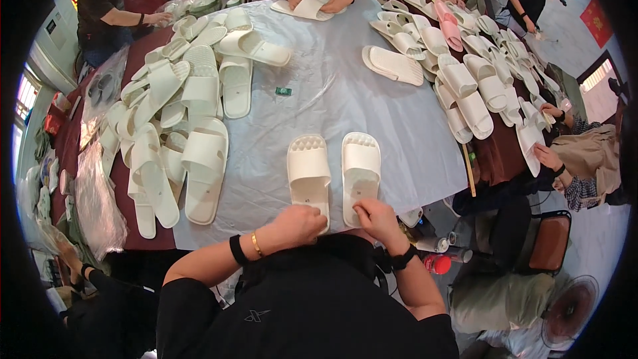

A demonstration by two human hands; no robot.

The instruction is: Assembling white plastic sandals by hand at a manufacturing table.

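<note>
Here | left hand (300, 223) / right hand (377, 219) | curled at heels of two slippers (309, 167)

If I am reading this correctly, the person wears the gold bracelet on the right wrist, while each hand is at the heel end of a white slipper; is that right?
Not quite: the head view shows the gold bracelet on the left wrist. The left hand and right hand are each at a white slipper's heel end.
</note>
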